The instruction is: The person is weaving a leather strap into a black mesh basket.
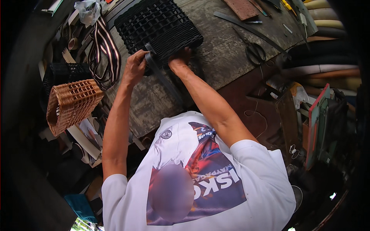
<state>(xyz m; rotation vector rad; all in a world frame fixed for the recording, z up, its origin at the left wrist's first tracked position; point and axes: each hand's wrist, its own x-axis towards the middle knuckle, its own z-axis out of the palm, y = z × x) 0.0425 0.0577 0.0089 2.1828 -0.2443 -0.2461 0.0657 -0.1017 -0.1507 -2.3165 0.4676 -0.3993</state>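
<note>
A black woven basket (158, 23) with an open lattice side lies on the worktable in front of me. My left hand (135, 66) is at its near left edge, fingers closed in a pinch on a narrow dark grey strap (163, 81). The strap curls against the basket's near side, and its long end hangs down toward my body. My right hand (180, 59) reaches to the basket's near right edge, its fingers hidden by the basket and by shadow.
Black-handled scissors (255, 53) and a long dark strip (252, 30) lie right on the worktable (225, 57). A bundle of striped straps (103, 54) hangs left, above a tan woven basket (73, 102). Rolled materials (323, 24) are stacked at far right.
</note>
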